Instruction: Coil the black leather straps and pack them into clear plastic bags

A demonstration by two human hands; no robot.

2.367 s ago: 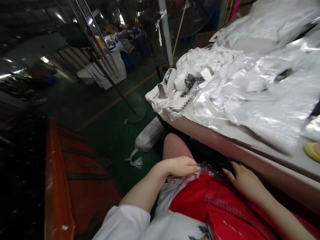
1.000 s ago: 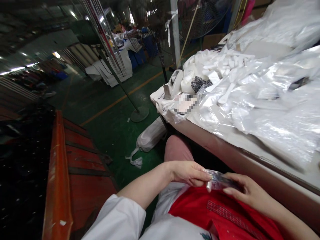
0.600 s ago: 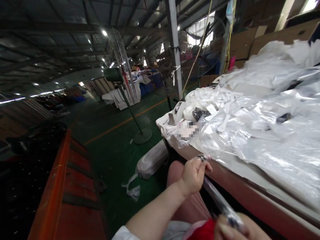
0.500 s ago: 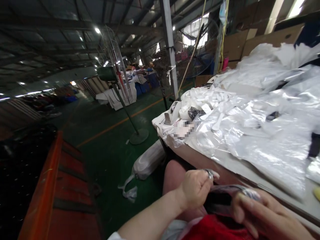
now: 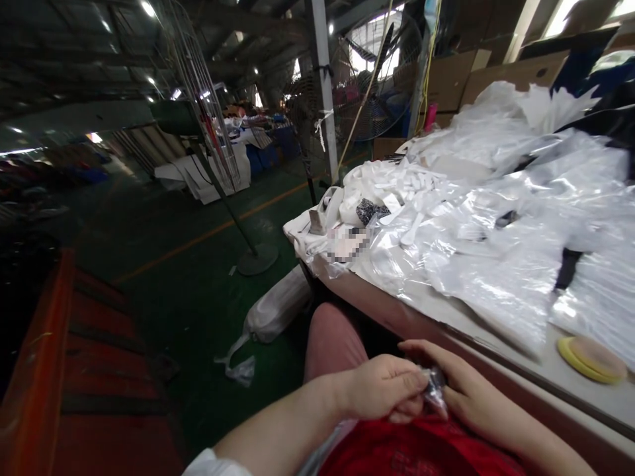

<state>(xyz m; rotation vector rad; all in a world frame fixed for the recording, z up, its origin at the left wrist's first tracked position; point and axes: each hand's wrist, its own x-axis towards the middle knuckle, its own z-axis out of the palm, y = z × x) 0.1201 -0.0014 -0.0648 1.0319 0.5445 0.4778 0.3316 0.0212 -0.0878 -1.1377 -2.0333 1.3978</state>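
Observation:
Low over the red cloth (image 5: 391, 446) on my lap, both hands meet around a crumpled clear plastic bag (image 5: 435, 389). My left hand (image 5: 391, 387) is closed, thumb and fingers pinching the bag's left side. From the other side my right hand (image 5: 464, 380) curls around the bag, its fingers bent behind and below it. Only a small shiny piece of plastic shows between the hands; the rest is hidden by the fingers. The table's front edge (image 5: 397, 301) runs just beyond my hands.
Clear plastic bags (image 5: 486, 244) and white pieces cover the table. A yellow round pad (image 5: 585, 363) lies near its right front edge. An orange-red bin (image 5: 119, 370) stands at left. On the floor are a fan's base (image 5: 256, 259) and a wrapped white bundle (image 5: 278, 307).
My hands have drawn together, and the bag with a dark part that stretched between them is now bunched up. The view has shifted right, bringing the yellow pad fully into sight.

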